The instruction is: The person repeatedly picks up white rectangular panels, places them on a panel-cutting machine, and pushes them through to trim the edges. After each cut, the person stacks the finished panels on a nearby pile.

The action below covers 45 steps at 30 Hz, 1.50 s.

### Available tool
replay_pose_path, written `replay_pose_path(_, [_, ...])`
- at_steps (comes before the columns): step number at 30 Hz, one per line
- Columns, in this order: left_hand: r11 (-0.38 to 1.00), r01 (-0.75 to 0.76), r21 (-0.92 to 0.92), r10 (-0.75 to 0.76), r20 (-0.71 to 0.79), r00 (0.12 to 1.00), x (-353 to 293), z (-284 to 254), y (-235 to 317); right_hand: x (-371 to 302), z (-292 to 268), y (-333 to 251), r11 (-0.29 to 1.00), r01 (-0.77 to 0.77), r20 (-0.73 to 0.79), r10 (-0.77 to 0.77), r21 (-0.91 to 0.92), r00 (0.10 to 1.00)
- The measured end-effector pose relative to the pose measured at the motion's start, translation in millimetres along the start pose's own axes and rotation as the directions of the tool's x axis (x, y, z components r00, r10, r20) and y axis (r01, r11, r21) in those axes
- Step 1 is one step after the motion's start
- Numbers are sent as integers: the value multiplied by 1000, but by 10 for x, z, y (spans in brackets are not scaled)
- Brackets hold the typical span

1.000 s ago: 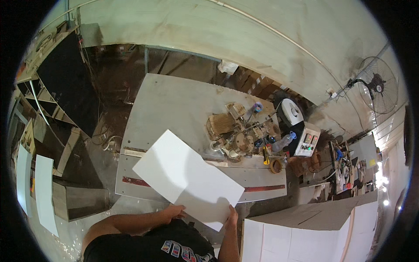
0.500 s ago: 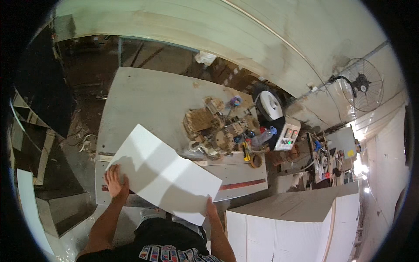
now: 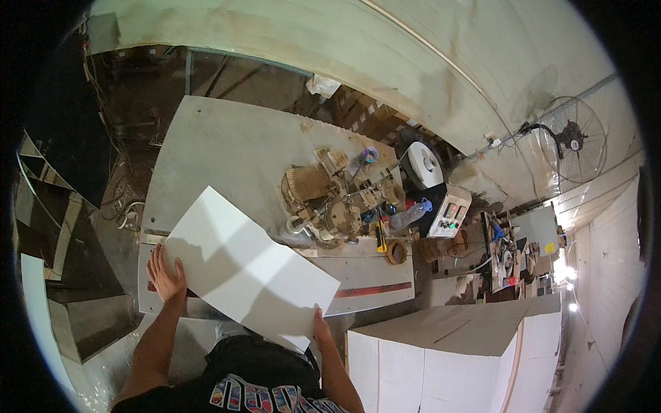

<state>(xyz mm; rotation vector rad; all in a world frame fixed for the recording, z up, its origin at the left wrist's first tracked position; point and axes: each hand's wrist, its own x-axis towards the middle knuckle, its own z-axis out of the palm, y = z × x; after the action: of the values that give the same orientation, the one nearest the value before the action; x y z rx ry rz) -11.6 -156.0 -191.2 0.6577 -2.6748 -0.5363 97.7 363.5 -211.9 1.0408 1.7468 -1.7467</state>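
The right hand's [image 3: 321, 326] grip is closed on the right end of the white panel [image 3: 251, 258], thumb on top; the left hand's [image 3: 166, 277] grip is open, fingers spread along its left edge. The panel slants over the near left of the tabletop [image 3: 227, 148]; farther right stands a dusty machine [image 3: 343, 215].
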Motion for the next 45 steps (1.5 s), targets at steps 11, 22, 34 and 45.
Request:
replay_pose_path(11, [993, 119, 21, -116, -94, 989, -93, 202, 24, -300, -109, 129, 992, 68, 35, -73, 106, 997])
replay_pose_path(22, [945, 302, 124, -268, -236, 934, -1661, 572, 1514, -76, -2129, 235, 959, 267, -168, -280, -92, 945])
replay_pose_path(34, [958, 263, -112, -255, 78, 964, -2789, 764, 3173, 8, -3968, -258, 808, 510, -233, -578, -294, 782])
replay_pose_path(45, [931, 332, -150, -330, 41, 943, -2835, 678, 3139, 357, -3979, -460, 704, 637, -82, -688, -313, 721])
